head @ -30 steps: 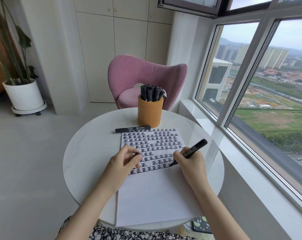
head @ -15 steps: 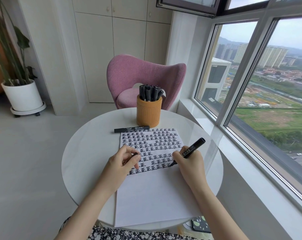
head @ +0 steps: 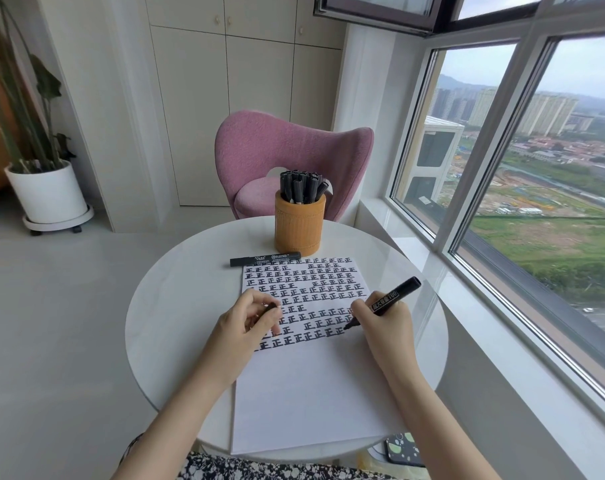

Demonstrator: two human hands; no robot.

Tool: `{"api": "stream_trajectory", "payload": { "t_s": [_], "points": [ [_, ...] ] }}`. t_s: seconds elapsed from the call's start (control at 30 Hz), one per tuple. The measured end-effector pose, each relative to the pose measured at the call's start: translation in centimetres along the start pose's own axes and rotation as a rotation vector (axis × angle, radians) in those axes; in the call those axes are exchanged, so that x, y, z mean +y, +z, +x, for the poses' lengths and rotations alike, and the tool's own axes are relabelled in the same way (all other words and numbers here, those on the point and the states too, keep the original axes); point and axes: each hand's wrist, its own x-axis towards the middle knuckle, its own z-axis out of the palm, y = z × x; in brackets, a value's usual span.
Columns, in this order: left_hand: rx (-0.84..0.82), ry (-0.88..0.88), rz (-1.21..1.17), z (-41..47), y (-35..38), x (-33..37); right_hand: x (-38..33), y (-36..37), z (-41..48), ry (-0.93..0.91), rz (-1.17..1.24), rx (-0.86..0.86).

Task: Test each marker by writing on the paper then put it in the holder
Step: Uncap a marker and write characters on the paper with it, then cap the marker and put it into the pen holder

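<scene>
Right hand (head: 385,323): forearm in from lower right, fingers clasped round black marker (head: 394,297), tip touching paper (head: 311,393) at end of last written row | Left hand (head: 245,327): resting on paper, curled fingers pinching small black piece (head: 270,308) | Orange holder (head: 299,230): far side of table (head: 176,306), holding upright markers

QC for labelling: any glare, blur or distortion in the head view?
Head view: soft daylight, faint shadows under left hand and right hand on the paper; window frame leans, wide-angle; marker label and characters sharp; no harsh glare on the table.
</scene>
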Motion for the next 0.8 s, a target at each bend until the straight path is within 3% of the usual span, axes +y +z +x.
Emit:
{"api": "stream_trajectory", "payload": {
  "t_s": [0.27,0.43,0.57,0.8],
  "points": [
    [0.036,0.045,-0.061,-0.4,-0.1,1.4,-1.2,-0.6,0.4,0.036,0.215,0.016],
    [-0.01,-0.015,-0.09,-0.3,-0.2,1.6,-3.3,-0.4,0.2,0.135,0.528,-0.171],
    [-0.048,-0.011,-0.076,-0.3,-0.1,2.6,-4.4,0.8,-0.5,0.145,0.558,-0.25],
    [-0.059,-0.014,-0.082,-0.7,0.4,4.1,-5.4,1.5,-1.5,0.155,0.587,-0.246]
  ]
}}
